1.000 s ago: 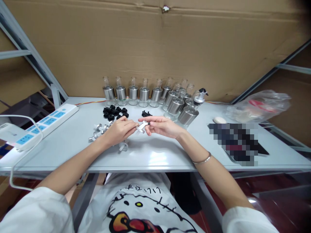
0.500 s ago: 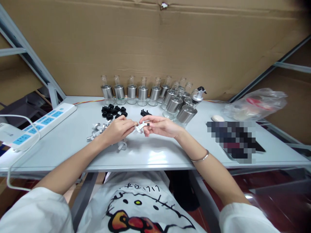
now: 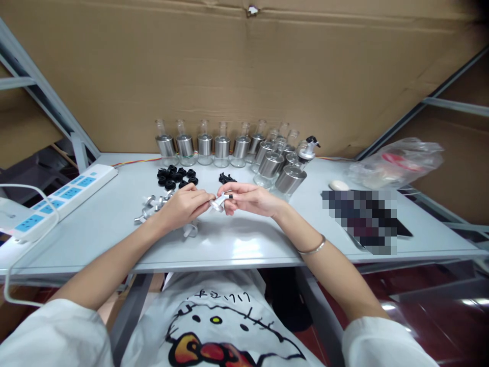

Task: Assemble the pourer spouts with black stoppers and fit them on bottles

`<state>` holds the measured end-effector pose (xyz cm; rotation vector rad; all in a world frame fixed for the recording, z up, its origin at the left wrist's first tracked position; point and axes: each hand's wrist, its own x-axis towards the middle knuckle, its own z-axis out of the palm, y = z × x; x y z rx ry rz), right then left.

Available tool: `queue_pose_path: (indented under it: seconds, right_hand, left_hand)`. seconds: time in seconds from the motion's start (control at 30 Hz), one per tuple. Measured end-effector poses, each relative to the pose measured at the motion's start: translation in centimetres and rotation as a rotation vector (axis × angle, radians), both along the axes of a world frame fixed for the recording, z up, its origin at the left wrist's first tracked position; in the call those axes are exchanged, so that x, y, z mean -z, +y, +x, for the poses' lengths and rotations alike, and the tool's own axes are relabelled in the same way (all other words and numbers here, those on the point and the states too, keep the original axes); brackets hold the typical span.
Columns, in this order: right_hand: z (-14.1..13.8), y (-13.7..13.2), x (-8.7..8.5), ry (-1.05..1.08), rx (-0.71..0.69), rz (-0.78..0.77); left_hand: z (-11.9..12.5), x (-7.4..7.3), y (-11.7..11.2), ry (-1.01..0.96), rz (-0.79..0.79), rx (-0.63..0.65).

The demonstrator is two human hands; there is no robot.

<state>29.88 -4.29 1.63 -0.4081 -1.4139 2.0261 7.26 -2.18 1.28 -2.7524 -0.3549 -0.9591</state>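
Note:
Between my two hands, above the table, is a silver pour spout (image 3: 217,204) with a black piece at its tip. My left hand (image 3: 187,205) is closed, its fingertips gripping the spout's round base. From the other side, my right hand (image 3: 255,200) pinches the narrow tip between thumb and finger. More silver spouts (image 3: 148,210) lie loose beside and partly behind my left hand. Past them sits a heap of black stoppers (image 3: 176,176), and a small pile of thin black parts (image 3: 226,178) lies beyond my hands.
Several glass bottles with metal sleeves (image 3: 222,148) stand along the back; one at the right has a spout fitted (image 3: 307,148). A power strip (image 3: 63,199) lies on the left. On the right are a plastic bag (image 3: 397,163), a white oval object (image 3: 338,185) and a blurred-out dark flat object (image 3: 362,219).
The view has shifted slightly. Both hands keep hold of the spout in nearly the same pose, and nothing on the table has visibly moved.

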Motion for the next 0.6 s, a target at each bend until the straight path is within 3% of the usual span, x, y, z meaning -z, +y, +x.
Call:
queue_pose_path:
  seconds: [0.6]
  right_hand:
    - [-0.36,-0.1,0.13,-0.043,0.059,0.036]
  left_hand:
    - [0.17,0.04,-0.04,0.054,0.011,-0.007]
